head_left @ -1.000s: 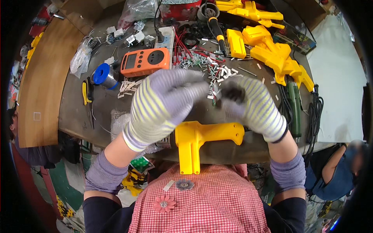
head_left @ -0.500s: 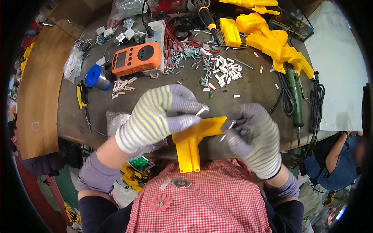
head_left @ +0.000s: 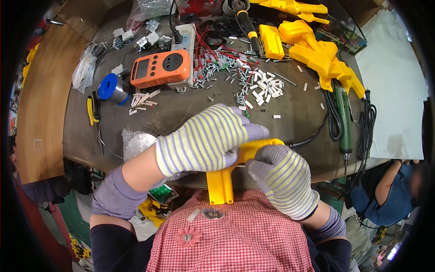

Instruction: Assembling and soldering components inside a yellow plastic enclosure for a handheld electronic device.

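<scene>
A yellow plastic T-shaped housing (head_left: 220,185) lies at the table's near edge, its lower leg against my apron. Over its upper part is my left hand (head_left: 204,140) in a striped knit glove, fingers curled and closed; what they hold is hidden behind the hand. My right hand (head_left: 287,179), gloved alike, is closed beside the housing's right arm. A thin silvery screw tip (head_left: 241,166) shows at its fingertips. The fingers of both hands partly cover the housing.
Screws (head_left: 213,72) and white pieces (head_left: 268,86) lie beyond my hands. An orange meter (head_left: 159,69), a solder spool (head_left: 113,89) and pliers (head_left: 94,111) are left. Yellow housings (head_left: 317,56) and a green electric screwdriver (head_left: 344,122) are right. Another person (head_left: 394,190) sits at the right.
My left hand has moved right and over the housing, hiding the silver screws seen in its fingers. My right hand has moved left and down, its fingers closing further.
</scene>
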Available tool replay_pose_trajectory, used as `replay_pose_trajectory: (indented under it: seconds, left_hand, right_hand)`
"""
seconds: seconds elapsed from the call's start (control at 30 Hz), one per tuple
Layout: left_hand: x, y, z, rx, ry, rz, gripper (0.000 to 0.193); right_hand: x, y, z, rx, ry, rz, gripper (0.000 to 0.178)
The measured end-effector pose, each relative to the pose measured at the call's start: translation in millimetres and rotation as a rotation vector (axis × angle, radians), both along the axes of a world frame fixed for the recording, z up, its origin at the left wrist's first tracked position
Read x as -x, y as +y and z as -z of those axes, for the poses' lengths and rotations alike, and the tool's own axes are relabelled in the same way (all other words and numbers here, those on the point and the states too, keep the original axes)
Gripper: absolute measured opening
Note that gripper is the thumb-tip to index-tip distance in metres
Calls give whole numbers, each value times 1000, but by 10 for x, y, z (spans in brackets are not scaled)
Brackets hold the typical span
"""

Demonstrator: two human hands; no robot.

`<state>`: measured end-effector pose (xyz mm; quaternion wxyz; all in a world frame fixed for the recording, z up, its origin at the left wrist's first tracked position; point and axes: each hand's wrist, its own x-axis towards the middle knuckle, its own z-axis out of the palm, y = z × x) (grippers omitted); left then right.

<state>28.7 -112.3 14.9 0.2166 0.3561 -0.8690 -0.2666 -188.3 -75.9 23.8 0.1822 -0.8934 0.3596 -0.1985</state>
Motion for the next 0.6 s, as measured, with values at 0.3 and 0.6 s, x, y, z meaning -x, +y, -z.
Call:
replay_pose_trajectory:
  seconds: [0.3,0.6]
  left_hand:
    - [-11,33,198,-77,209,57,40]
    - [-7,64,120,-242,-2,-13,43]
  right_hand:
    - [-48,-135,80,271,78,-281,12]
    - [-104,-300,149,274,-114,-731,28]
